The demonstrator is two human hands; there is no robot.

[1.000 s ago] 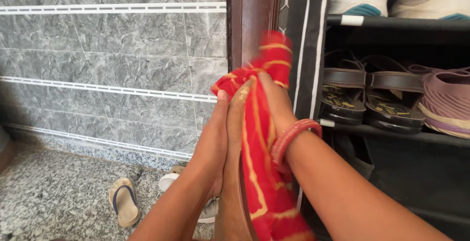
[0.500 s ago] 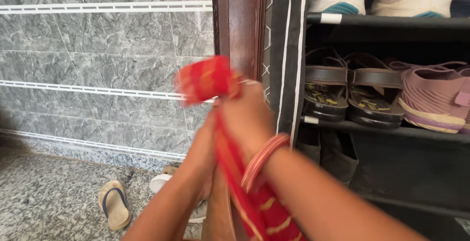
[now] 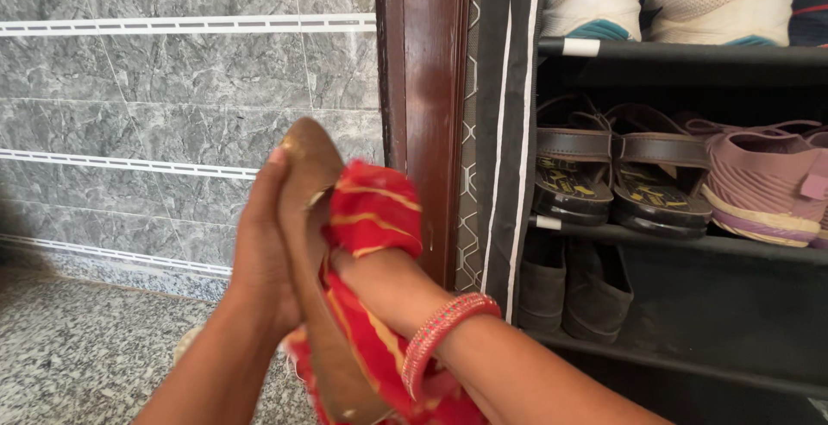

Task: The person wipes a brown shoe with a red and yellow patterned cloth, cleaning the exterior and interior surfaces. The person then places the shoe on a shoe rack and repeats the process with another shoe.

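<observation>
Both hands up front, forearms rising from the bottom edge.

L hand (image 3: 263,257): arm comes up from lower left, palm pressed flat along the left side of a brown shoe (image 3: 315,244), fingers straight, tips near its toe, thumb not visible. R hand (image 3: 379,274): forearm enters from lower right, wrist bent, red-pink bangle (image 3: 444,330) round it; fingers buried in a red cloth w/ gold stripes (image 3: 375,209), bunched vs. the shoe's right side. Hands either side of the shoe, close together.
</observation>
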